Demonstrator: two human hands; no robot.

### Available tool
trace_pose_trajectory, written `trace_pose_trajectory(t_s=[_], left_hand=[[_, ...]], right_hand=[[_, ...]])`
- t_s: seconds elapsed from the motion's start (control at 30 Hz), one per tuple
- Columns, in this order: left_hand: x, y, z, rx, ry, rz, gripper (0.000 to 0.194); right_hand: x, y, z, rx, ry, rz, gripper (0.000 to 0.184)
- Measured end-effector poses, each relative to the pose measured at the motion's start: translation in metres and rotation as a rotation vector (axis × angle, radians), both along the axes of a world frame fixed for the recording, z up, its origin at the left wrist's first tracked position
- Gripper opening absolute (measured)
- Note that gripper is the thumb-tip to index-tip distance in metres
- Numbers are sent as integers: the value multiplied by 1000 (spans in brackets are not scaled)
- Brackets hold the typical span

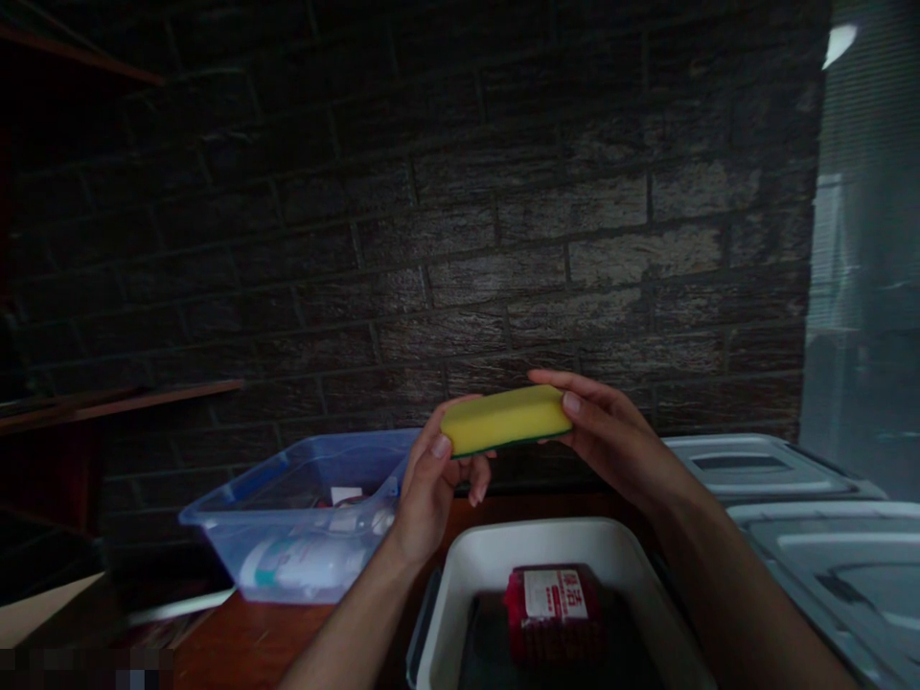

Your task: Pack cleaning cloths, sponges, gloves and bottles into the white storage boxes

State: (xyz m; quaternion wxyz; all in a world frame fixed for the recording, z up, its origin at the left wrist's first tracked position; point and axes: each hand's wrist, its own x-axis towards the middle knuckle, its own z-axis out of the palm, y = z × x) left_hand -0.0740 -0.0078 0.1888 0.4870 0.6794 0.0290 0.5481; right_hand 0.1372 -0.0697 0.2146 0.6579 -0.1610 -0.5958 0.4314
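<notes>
A yellow sponge (507, 418) with a thin green underside is held up between both hands, in front of the dark brick wall. My left hand (435, 474) grips its left end, thumb on the near face and some fingers curled below. At the right end, my right hand (610, 426) pinches the sponge with the thumb in front and a finger stretched behind. Beneath the hands stands a white bin (536, 537) with a dark bottom. Inside it lies a red package (553, 623) with a white label.
To the left, a translucent blue bin (287, 517) holds a white bottle (306, 561) and other items. Grey-white lids (769, 465) lie at the right. Wooden shelves (122, 402) jut out at the far left. The brown tabletop (244, 642) shows at the front left.
</notes>
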Motion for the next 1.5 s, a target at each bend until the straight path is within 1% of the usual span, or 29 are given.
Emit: trace_pose_trajectory(t_s=[0.17,0.33,0.47,0.6,0.7,0.83,0.97,1.07,1.17,1.3,1.37,1.5], left_hand=[[1,-5,2,-28,-4,-6,62],[2,-9,4,-53,-11,-5,62],[1,-9,4,-62,-4,-31,55],[0,-9,2,-19,6,-45,46],[0,-11,2,-12,17,-43,44],[1,-12,4,-32,7,-23,42],[2,-13,7,-80,-23,-21,36],[2,-17,9,-126,-46,-27,32],[3,-26,12,-168,-55,6,36],[6,-36,13,-145,-81,102,34],[6,-37,13,-128,-110,120,34],[5,-39,14,-108,-140,143,42]], right_hand=[[1,0,-2,7,-9,4,39],[1,-1,-2,5,-16,-2,40],[1,-1,-1,2,0,1,38],[1,2,-2,-8,34,0,36],[2,4,-2,-22,53,-4,35],[2,5,-2,-31,52,11,37],[2,4,-3,-31,28,32,40],[0,2,-4,-1,-14,43,43],[-1,1,-6,21,-80,41,53],[-1,0,-7,39,-139,86,68],[0,0,-7,45,-145,97,72],[-1,-1,-6,37,-155,117,75]])
